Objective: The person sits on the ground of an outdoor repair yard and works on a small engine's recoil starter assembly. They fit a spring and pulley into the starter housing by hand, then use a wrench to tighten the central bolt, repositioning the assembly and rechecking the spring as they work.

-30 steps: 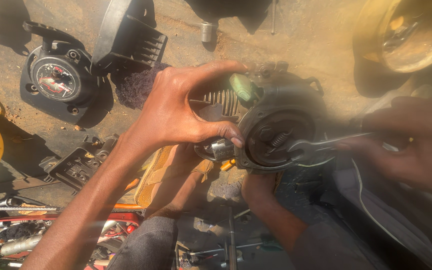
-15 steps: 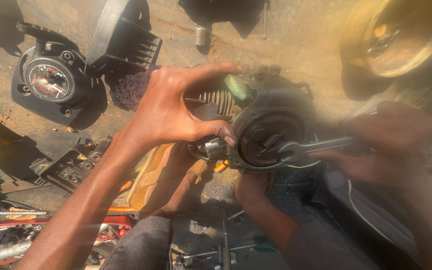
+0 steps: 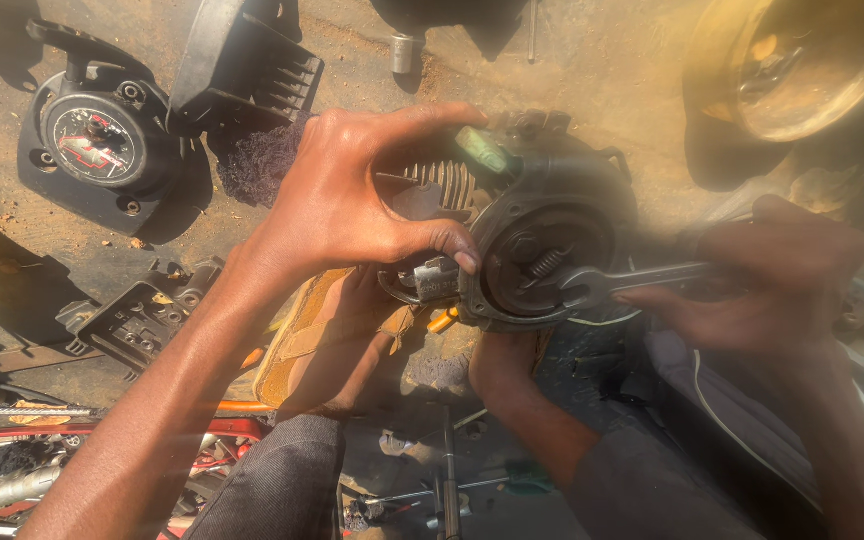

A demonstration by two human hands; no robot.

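A dark, greasy small engine [image 3: 562, 190] with cooling fins sits in the middle of the view, its round open face turned up at me. My left hand [image 3: 352, 205] grips its left side, thumb over the top and forefinger pressed at the rim of the round opening. My right hand [image 3: 772, 285] holds a steel spanner [image 3: 637, 280] by the handle. The spanner's jaw lies inside the opening, next to a bolt and a small spring. Two bare feet [image 3: 497, 365] rest under and against the engine.
On the sandy ground at upper left lie a black round cover [image 3: 92, 140] and a black finned housing [image 3: 242, 70]. A metal socket [image 3: 404, 52] lies further back, a brass-coloured bowl [image 3: 802, 60] at upper right. A black plastic part [image 3: 142, 315] and loose tools [image 3: 12, 470] fill the lower left.
My right hand and the spanner have shifted slightly to the left at the engine's face. My left hand keeps the same grip on the engine.
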